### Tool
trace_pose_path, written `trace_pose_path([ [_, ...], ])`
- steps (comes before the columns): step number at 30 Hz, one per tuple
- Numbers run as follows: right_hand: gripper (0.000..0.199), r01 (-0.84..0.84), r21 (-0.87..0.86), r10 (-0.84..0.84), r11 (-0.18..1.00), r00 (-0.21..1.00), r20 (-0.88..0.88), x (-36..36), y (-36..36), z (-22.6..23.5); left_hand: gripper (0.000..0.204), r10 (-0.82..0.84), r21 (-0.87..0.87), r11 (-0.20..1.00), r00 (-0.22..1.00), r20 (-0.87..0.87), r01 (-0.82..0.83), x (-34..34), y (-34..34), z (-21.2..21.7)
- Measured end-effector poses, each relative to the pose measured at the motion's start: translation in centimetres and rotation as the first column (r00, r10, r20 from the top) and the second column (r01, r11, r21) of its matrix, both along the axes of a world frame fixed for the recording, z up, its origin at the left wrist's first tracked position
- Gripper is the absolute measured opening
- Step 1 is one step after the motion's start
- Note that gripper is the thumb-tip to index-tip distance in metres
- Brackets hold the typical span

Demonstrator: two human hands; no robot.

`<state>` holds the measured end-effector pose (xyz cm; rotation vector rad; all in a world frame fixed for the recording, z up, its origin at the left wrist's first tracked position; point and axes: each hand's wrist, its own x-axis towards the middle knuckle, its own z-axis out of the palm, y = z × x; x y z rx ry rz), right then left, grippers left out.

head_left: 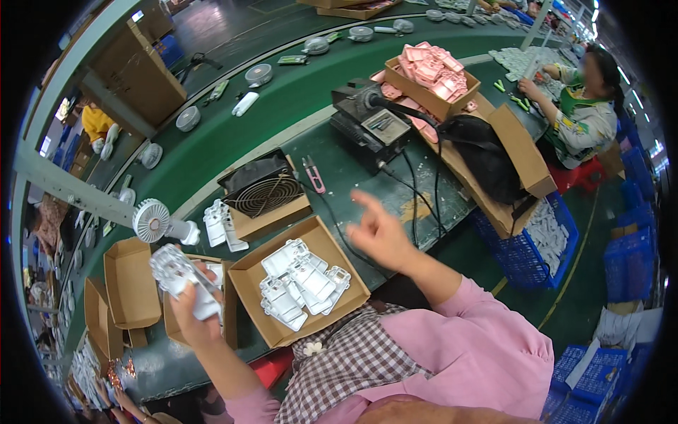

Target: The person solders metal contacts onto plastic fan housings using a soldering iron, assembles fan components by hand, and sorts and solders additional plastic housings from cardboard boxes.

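My left hand (195, 311) is closed round several white plastic housings (175, 272), held above the small cardboard boxes at the left. My right hand (381, 237) hangs over the green bench with its fingers apart, the index finger stretched out, and nothing in it. Between my hands, a cardboard box (244, 275) holds a loose pile of similar white housings (304, 283). Behind it sits a black fan with a round wire guard (267, 196) in a cut-down carton. Pink-handled thread snips (313, 177) lie beyond my right hand.
A soldering station (367, 127) with cables stands at the back. Right of it are a box of pink parts (438, 78) and a blue basket (530, 240). A white handheld fan (159, 222) stands at left. A green conveyor (219, 134) carries fans; a co-worker (579, 113) sits far right.
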<state>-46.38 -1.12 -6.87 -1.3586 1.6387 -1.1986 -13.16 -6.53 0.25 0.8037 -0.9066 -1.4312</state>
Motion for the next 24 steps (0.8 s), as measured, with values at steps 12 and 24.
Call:
trace_pose_path([
  [12,0.03,0.431,-0.281,-0.356,0.857,0.891,0.282,-10.6,-13.7,3.8,0.044,-0.028,0.25,0.967,0.995,-0.096,0.052,-2.7,2.6,-5.9],
  [24,0.015,0.509,-0.529,-0.232,0.679,0.832,0.504,-3.6,-5.3,3.2,0.046,0.177,0.062,0.981,0.975,0.132,-0.186,-4.0,1.9,-7.4],
])
